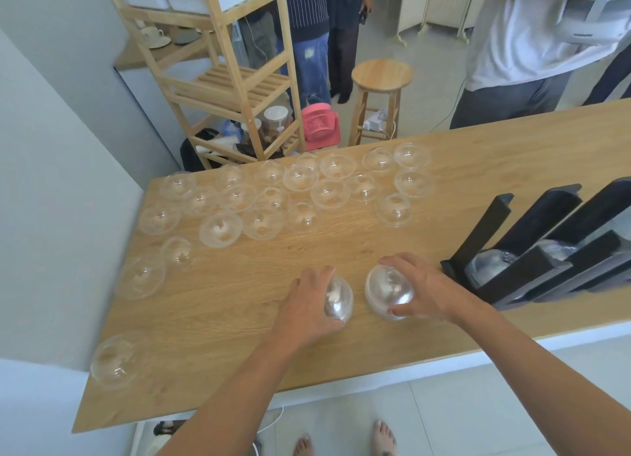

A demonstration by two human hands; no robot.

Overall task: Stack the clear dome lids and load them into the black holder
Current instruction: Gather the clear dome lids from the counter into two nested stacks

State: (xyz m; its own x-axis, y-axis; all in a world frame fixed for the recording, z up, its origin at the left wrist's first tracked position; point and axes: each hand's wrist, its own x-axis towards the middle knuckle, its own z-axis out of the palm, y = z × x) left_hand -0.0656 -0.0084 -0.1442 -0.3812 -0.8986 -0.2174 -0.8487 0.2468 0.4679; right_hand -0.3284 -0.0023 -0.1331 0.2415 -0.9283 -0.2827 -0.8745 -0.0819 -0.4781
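Both bare forearms reach in from the lower edge and angle toward each other. The left hand [307,302], back upward, is curled round a clear dome lid [338,298] tipped on its side, fingers over the far edge and thumb under the near one. The right hand [425,290] grips what looks like a stack of dome lids [387,290], fingers arched over the top, thumb at the near rim. The hands are near each other, not touching
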